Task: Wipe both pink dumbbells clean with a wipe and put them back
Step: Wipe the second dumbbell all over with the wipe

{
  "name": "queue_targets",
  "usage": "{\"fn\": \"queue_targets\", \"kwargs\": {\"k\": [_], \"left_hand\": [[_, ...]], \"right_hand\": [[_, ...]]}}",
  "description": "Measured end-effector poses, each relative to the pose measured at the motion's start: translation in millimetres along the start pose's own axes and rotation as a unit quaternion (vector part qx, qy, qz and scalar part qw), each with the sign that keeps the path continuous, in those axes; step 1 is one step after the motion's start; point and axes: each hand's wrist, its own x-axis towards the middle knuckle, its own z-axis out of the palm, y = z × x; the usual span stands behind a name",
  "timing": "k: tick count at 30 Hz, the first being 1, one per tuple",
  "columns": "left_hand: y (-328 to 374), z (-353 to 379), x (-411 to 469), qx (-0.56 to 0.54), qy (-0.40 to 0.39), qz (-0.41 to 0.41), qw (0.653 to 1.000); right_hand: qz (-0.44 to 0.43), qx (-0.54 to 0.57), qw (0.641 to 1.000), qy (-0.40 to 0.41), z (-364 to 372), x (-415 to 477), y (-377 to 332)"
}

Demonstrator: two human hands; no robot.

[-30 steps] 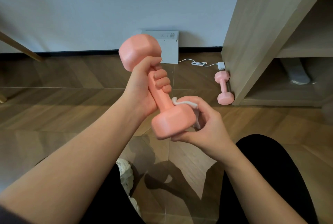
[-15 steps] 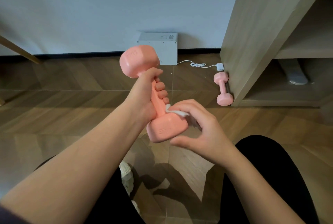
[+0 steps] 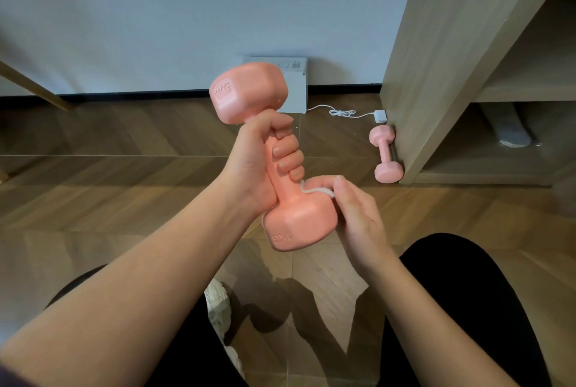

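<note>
My left hand (image 3: 265, 156) grips the handle of a pink dumbbell (image 3: 299, 218), held nearly upright in the air with a "1KG" mark on each end. My right hand (image 3: 358, 215) presses a small white wipe (image 3: 314, 189) against the top and right side of the lower head, fingers curled round the wipe. Most of the wipe is hidden under my fingers. A second pink dumbbell (image 3: 386, 154) lies on the wooden floor at the right, against the foot of a wooden shelf unit (image 3: 436, 59).
A white box (image 3: 296, 87) stands against the wall behind the held dumbbell, with a white cable and plug (image 3: 379, 115) trailing to the shelf unit. A wooden leg (image 3: 31, 84) slants at the far left. My black-clad knees and a white shoe (image 3: 218, 305) fill the foreground.
The held dumbbell has turned more upright and its lower head faces me. My right hand has slid with the wipe from under the lower head to its top and right side.
</note>
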Motion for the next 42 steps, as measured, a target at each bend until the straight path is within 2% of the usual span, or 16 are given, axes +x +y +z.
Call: {"fn": "queue_targets", "kwargs": {"k": [5,7,9,12,15,19,22,24,26,28,30,32,36,37,40,42], "left_hand": [[1,4,0,-0.042,-0.026,0.011,0.999],[1,4,1,-0.048,-0.033,0.02,0.998],[2,4,0,-0.051,-0.043,0.032,0.997],[6,2,0,-0.086,-0.076,0.057,0.992],[9,1,1,-0.112,-0.082,0.071,0.988],[8,0,7,-0.091,-0.017,0.064,0.994],[6,0,10,-0.035,0.033,0.02,0.999],[5,0,12,0.002,0.067,-0.015,0.998],[3,1,13,0.016,0.095,-0.043,0.994],[1,1,13,0.018,0.12,-0.054,0.991],[1,1,14,0.003,0.14,-0.052,0.989],[1,0,14,-0.019,0.142,-0.041,0.989],[4,1,10,-0.044,0.111,-0.025,0.992],[4,1,9,-0.045,0.102,-0.023,0.994],[2,3,6,-0.052,0.072,-0.023,0.996],[3,3,5,-0.053,0.057,-0.02,0.997]], "right_hand": [[0.029,0.128,0.991,0.03,1,0,1],[0.061,0.147,0.987,0.026,4,1,3],[0.084,0.168,0.982,-0.007,6,1,5],[0.057,0.161,0.981,-0.093,0,1,3],[0.024,0.107,0.988,-0.112,-4,1,-2],[-0.025,0.052,0.996,-0.073,-1,1,-9],[-0.067,-0.048,0.996,-0.02,-3,2,-15],[-0.123,-0.193,0.973,-0.014,-6,2,-15],[-0.214,-0.337,0.916,-0.043,-8,0,-11],[-0.265,-0.379,0.884,-0.074,-11,-2,-6],[-0.262,-0.342,0.897,-0.098,-12,-3,-4],[-0.218,-0.255,0.936,-0.108,-13,-3,-3],[-0.086,-0.113,0.989,-0.046,-7,0,-5],[-0.068,-0.08,0.994,-0.035,-6,-1,-5],[-0.092,-0.009,0.996,-0.006,-5,-5,-5],[-0.06,0.006,0.998,0.022,0,-5,-6]]}}
